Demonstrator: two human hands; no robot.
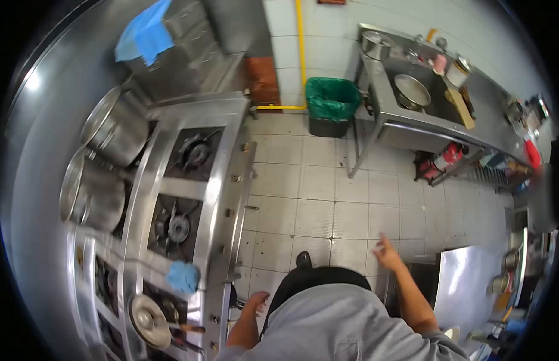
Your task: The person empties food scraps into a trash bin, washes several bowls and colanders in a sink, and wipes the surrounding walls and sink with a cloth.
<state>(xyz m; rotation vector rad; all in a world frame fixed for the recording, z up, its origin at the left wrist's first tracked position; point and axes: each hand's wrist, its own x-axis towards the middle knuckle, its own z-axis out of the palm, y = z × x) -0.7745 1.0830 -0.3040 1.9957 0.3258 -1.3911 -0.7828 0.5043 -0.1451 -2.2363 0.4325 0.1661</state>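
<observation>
My left hand (257, 301) hangs low beside the front of the steel stove (214, 192), with its fingers loosely apart and nothing in them. My right hand (386, 253) is held out over the tiled floor, index finger stretched forward, also holding nothing. Nearest to the left hand on the stove are a crumpled blue cloth (183, 277) and a pan (150, 319) with a lid-like round piece in it and a brown handle. The steel worktop (469, 280) lies to the right of my right hand.
Two large steel pots (99, 195) stand at the stove's back. A green-lined bin (330, 105) is by the far wall. At the right, a sink counter (397, 117) holds a round pan (412, 90), with a fire extinguisher (445, 159) beneath. Another blue cloth (148, 33) hangs upper left.
</observation>
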